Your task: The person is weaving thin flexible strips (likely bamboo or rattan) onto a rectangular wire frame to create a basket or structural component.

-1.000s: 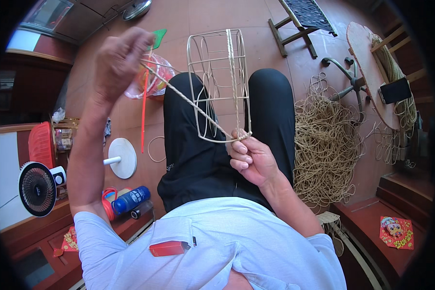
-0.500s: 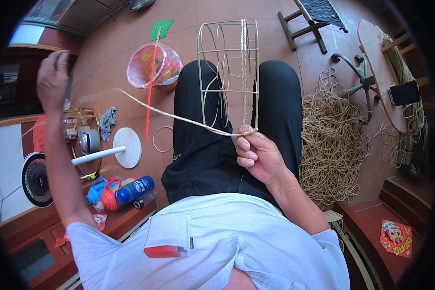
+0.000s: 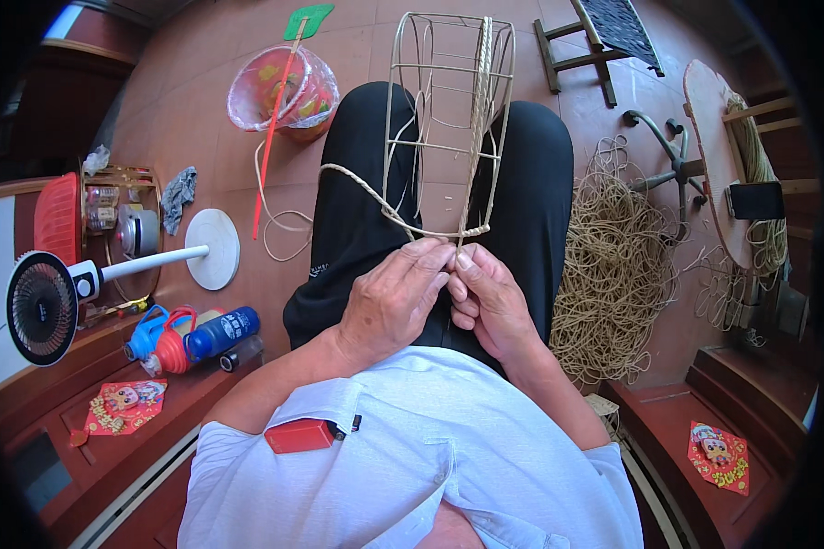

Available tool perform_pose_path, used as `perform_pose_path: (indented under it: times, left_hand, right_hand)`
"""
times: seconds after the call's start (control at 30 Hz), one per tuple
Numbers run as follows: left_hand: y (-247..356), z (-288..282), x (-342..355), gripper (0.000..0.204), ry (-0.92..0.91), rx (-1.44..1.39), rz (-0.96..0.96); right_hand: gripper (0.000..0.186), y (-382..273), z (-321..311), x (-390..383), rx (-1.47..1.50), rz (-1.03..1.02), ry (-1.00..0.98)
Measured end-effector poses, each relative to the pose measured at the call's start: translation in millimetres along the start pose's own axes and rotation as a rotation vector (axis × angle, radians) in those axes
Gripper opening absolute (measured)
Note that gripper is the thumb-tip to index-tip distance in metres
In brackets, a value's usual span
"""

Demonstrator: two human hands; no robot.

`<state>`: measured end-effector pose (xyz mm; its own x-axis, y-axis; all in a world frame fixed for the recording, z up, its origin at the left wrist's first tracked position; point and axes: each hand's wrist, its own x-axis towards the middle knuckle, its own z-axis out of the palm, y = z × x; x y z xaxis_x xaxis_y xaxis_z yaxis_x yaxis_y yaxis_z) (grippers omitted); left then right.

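A: What do the hands do in the head view?

B: The left hand [image 3: 395,297] and the right hand [image 3: 487,297] meet over the lap. Their fingertips [image 3: 441,258] touch each other at the near rim of the frame [image 3: 444,119]. Both hands pinch tight on the cord [image 3: 362,190] right there.

A: Where does the cord go?

B: From the pinch it runs up and to the left. It makes a loop over the left leg. A twisted strip of the same stuff goes straight up the frame from the fingers.

A: And the frame?

B: It is a wire cage. It lies on the legs and points away from the hands. Its near end is at the fingers.

A: What is on the right of the hands?

B: A big heap [image 3: 613,265] of loose cord on the floor, near the right leg.

A: And on the left?

B: A white fan [image 3: 73,288] lies well apart from the hands. A blue bottle [image 3: 222,331] is near it. Far up and left stands a pink bucket [image 3: 282,90] with a swatter [image 3: 284,110] leaning across it.
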<state>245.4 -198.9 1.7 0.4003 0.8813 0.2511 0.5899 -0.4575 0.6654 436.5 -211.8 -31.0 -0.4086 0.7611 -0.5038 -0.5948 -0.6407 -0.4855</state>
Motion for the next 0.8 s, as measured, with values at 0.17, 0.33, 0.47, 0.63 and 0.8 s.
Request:
perform_pose_path:
  times: [0.17,0.33,0.47,0.63,0.8]
  left_hand:
    - [-4.5,8.0,-8.6,0.035,-0.107,-0.033,-0.098]
    - [-1.8,7.5,-10.2,0.012,-0.2,0.114,-0.068]
    - [-3.4,11.7,-9.2,0.016,-0.242,0.071,-0.048]
    - [-4.9,8.7,-4.7,0.014,-0.258,-0.018,-0.028]
    - [2.6,-4.7,4.4,0.011,-0.37,-0.101,-0.069]
  right_hand:
    - [0.023,-4.7,-3.3,0.6,-0.096,0.02,0.01]
    - [0.022,-3.6,4.3,-0.1,-0.238,-0.045,0.056]
    - [0.025,-8.8,15.0,0.8,-0.263,-0.219,0.188]
    - [0.024,-5.2,9.6,9.0,-0.33,-0.317,0.213]
    - [0.021,-8.5,11.0,8.7,-0.32,-0.328,0.245]
